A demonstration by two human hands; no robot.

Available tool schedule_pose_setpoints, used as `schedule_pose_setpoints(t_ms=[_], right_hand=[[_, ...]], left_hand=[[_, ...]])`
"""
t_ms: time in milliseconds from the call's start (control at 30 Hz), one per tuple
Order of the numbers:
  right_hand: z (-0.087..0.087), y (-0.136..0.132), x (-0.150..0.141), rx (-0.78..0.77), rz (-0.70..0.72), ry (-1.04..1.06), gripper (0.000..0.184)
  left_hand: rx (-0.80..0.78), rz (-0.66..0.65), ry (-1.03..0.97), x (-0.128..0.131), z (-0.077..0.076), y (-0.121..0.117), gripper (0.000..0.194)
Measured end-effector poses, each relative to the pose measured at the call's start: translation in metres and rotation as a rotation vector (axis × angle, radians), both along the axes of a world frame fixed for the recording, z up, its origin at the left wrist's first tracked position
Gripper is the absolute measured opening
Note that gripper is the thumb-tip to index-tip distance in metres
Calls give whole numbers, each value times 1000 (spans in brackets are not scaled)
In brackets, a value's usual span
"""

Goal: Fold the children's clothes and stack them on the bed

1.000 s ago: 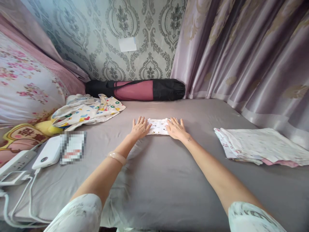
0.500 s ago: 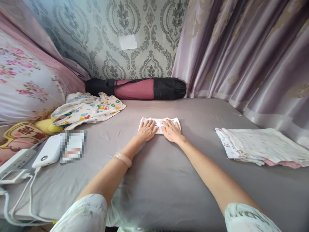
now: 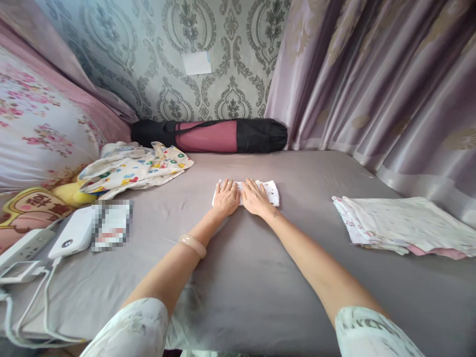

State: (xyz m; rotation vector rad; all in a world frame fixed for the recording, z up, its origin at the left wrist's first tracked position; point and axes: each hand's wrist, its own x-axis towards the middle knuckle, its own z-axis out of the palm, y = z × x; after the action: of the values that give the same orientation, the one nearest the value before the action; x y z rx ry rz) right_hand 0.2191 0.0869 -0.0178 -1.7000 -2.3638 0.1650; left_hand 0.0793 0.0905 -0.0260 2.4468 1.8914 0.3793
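A small folded white cloth (image 3: 272,193) with a tiny print lies in the middle of the grey bed sheet (image 3: 260,277). My left hand (image 3: 226,198) rests flat on its left part, fingers stretched away from me. Right beside it, my right hand (image 3: 255,197) lies flat over the cloth's middle, palm down. Both hands are open and grip nothing. Much of the cloth is hidden beneath them; its right end shows past my right hand.
A stack of folded cloths (image 3: 405,223) lies at right. A crumpled patterned garment (image 3: 137,166), a power bank (image 3: 72,233) with cables and a power strip (image 3: 28,245) are at left. A rolled mat in a bag (image 3: 206,136) lies along the wall.
My right hand has slid left from the cloth's right part to its middle, close to my left hand. My left hand has barely moved. The cloth's right end is now uncovered.
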Motion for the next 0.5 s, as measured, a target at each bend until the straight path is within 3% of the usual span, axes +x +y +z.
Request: schedule_pose_setpoints(t_ms=[133, 233, 500], right_hand=[[-10, 0, -6, -6, 1, -11, 53], [-12, -1, -5, 4, 4, -21, 53], [1, 0, -8, -50, -8, -2, 54]], left_hand=[[-86, 18, 5, -3, -9, 4, 52], [-93, 11, -18, -4, -8, 4, 52], [-42, 83, -210, -19, 1, -2, 45]])
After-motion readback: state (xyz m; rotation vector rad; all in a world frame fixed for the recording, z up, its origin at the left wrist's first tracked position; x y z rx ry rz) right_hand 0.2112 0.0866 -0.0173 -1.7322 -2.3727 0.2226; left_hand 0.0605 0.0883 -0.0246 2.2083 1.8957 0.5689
